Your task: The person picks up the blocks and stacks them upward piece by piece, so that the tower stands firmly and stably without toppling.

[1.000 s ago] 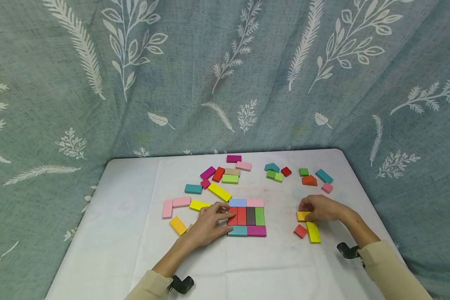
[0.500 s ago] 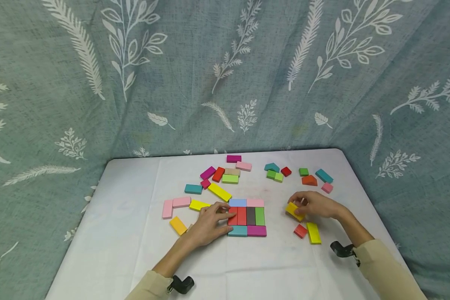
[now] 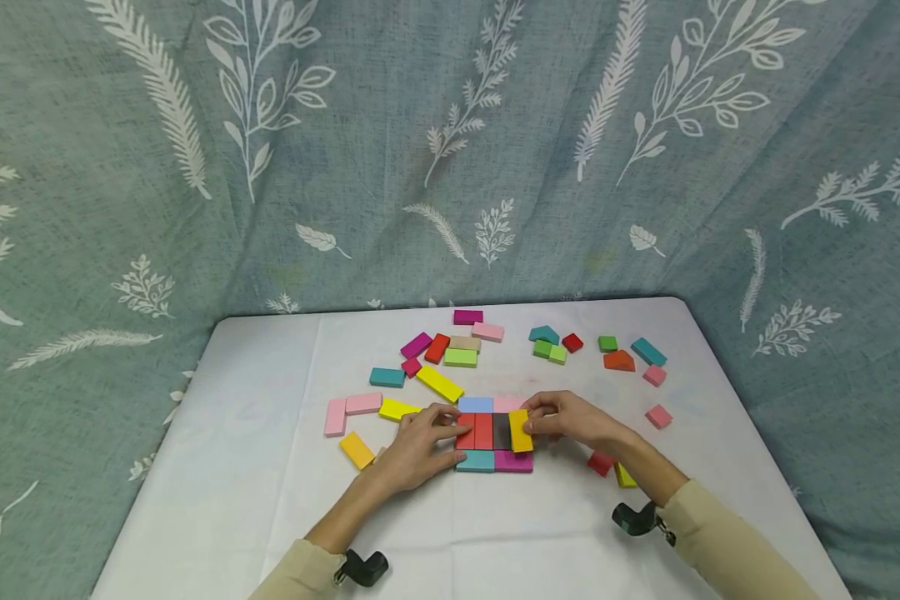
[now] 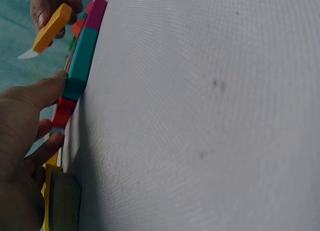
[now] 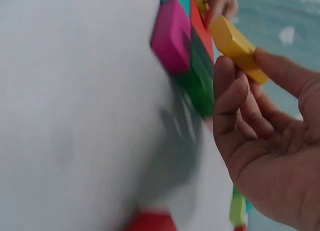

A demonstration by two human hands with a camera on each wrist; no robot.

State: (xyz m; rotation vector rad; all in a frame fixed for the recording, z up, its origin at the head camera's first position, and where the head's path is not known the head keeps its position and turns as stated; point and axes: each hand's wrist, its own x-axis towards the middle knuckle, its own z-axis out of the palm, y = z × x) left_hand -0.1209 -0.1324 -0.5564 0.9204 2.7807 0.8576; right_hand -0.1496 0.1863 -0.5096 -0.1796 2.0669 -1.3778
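Observation:
My right hand (image 3: 581, 417) pinches an orange-yellow wooden block (image 5: 240, 48) between thumb and fingers. The block is held tilted above the right end of a flat block arrangement, over a green block (image 5: 197, 81). My left hand (image 3: 422, 446) steadies the arrangement's left side, its thumb by the teal block (image 4: 82, 61) and its fingertips at a red block (image 3: 466, 433). A second red block (image 3: 483, 432) and a dark grey block (image 3: 501, 431) lie beside it. Blue (image 3: 476, 405) and pink (image 3: 507, 404) blocks form the far row; teal and magenta (image 3: 515, 461) ones form the near row.
Loose blocks lie left and behind, among them a yellow block (image 3: 439, 384) and an orange one (image 3: 356, 452). At right are a red block (image 3: 602, 462), a yellow block (image 3: 626, 476) partly under my forearm, and a pink block (image 3: 658, 416). A patterned curtain (image 3: 390, 150) hangs behind the table.
My right hand has lifted the orange-yellow block from the right side and carried it left to the arrangement, uncovering a pink block. My left hand has stayed in place.

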